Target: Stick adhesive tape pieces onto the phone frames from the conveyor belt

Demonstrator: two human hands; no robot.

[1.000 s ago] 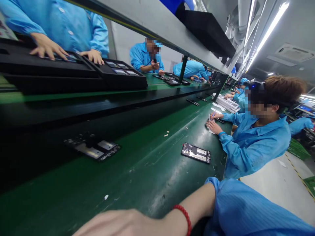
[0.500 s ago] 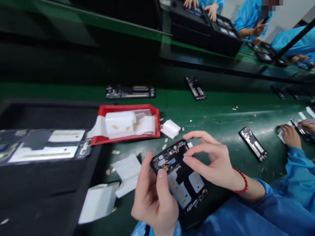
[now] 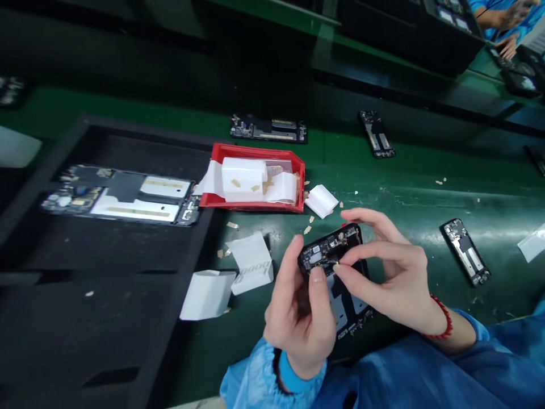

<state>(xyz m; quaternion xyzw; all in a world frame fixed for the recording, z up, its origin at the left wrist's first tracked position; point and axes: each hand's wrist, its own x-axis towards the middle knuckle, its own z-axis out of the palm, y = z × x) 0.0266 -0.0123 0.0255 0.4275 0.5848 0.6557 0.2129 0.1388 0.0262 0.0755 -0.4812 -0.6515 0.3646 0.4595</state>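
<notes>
My left hand (image 3: 300, 318) grips an opened phone body (image 3: 349, 295) by its upper left corner, thumb on the front and fingers at the edge. The phone is tilted, showing a dark circuit board (image 3: 326, 250) near its top and pale panels lower down. My right hand (image 3: 395, 278) is closed in a pinch, thumb against forefinger, right over the board. A tiny pale bit shows at those fingertips, too small to name. Another right finger reaches behind the phone's top edge.
A red bin (image 3: 255, 209) holding a white roll stands ahead. Folded papers (image 3: 251, 264) and tan scraps (image 3: 307, 229) lie around it. A black tray (image 3: 106, 318) on the left carries another opened phone (image 3: 136, 199). More phone bodies (image 3: 465, 253) lie on the green bench. Another person's hands (image 3: 508, 45) show at upper right.
The view has swung, so bench items sit differently in the picture. The right thumb and forefinger have come down from above the phone's upper right part onto the board. The left hand keeps its grip.
</notes>
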